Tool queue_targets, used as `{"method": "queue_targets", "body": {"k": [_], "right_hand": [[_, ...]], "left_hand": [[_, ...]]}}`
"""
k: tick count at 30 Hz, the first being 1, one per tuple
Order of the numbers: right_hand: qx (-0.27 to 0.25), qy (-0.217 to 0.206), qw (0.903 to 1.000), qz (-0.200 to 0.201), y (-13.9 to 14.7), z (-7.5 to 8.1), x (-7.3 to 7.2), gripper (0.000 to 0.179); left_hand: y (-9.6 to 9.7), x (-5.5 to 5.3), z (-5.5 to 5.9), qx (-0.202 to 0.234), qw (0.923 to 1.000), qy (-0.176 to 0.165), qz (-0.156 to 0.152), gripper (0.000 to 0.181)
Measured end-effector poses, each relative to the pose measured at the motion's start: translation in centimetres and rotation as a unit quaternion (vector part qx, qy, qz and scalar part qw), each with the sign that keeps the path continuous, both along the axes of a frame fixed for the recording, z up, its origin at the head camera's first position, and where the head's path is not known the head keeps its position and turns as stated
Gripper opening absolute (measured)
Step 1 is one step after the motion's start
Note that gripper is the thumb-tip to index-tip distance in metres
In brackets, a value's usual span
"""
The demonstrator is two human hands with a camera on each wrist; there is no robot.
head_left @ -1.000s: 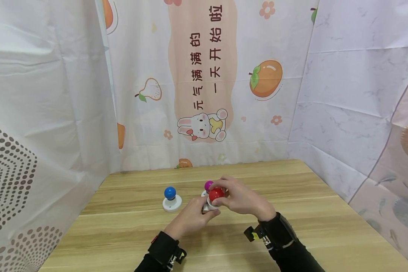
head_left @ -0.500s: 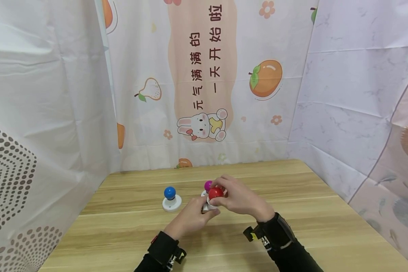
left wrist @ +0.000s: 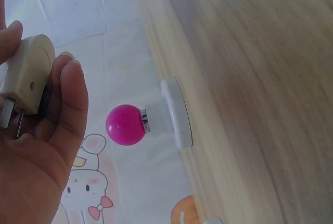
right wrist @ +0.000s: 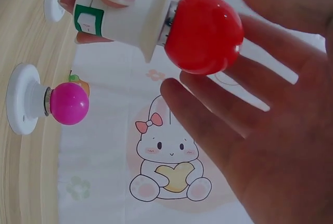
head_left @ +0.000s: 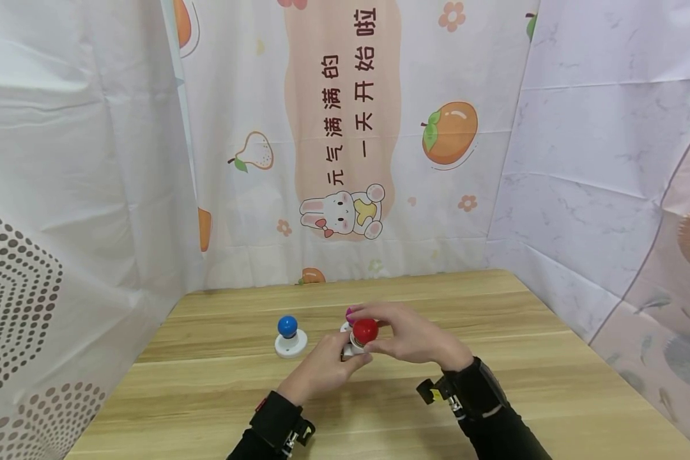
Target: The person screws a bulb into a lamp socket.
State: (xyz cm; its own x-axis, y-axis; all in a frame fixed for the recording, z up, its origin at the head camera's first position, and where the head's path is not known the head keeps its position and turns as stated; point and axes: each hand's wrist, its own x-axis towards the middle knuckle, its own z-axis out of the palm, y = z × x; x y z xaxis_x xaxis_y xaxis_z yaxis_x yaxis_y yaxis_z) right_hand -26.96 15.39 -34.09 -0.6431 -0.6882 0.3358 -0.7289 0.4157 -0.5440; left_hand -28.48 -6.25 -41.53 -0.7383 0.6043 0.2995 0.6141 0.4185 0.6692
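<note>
My left hand [head_left: 324,364] grips a white plug-in lamp socket [right wrist: 117,18] with a green-framed switch. Two metal prongs [left wrist: 7,114] stick out of its lower end in the left wrist view. A red light bulb [right wrist: 205,34] sits in the socket's mouth, a strip of its metal cap showing. Around that bulb my right hand [head_left: 416,332] is spread, its fingers loose and extended beside the red globe. Behind, a magenta bulb [right wrist: 69,103] stands in a round white lamp holder [right wrist: 23,99], partly hidden by my right fingers in the head view.
Left of the hands, a blue bulb [head_left: 287,326] stands upright in another round white holder [head_left: 291,348] on the wooden table [head_left: 207,396]. Printed cloth [head_left: 241,211] hangs behind the table's far edge, with more cloth at both sides.
My right fingers have loosened from the red bulb and spread, and the right hand has shifted slightly right. The left hand keeps its hold on the socket in the same place.
</note>
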Motion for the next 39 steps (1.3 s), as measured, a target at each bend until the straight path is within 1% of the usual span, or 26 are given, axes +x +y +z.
{"method": "queue_targets", "body": {"k": [4,7,10,14,19,27,39], "right_hand": [[0.016,0.012,0.9996,0.02,0.33,0.13,0.06,0.055],[0.028,0.03,0.9989,0.024,0.48,0.14,0.09,0.054],[0.037,0.038,0.9984,0.02,0.52,0.1,0.09,0.051],[0.038,0.034,0.9985,0.017,0.5,0.04,0.0,0.047],[0.034,0.022,0.9991,0.013,0.47,0.05,0.06,0.045],[0.039,0.007,0.9992,-0.005,0.22,0.22,0.21,0.042],[0.036,0.009,0.9992,-0.012,-0.09,0.13,0.19,0.038]], "left_hand": [[0.01,-0.02,-0.01,-0.004,1.0,-0.001,0.0,0.041],[0.0,-0.06,-0.05,-0.004,1.0,0.003,0.0,0.041],[0.02,-0.08,-0.09,-0.002,1.0,0.008,0.0,0.04],[0.09,-0.05,-0.11,0.002,0.9999,0.011,0.0,0.039],[0.11,0.02,-0.12,0.007,1.0,0.004,-0.003,0.038],[0.08,0.04,-0.13,0.009,0.9999,0.003,-0.006,0.039],[0.0,0.01,-0.09,-0.006,1.0,-0.006,0.002,0.045]]}}
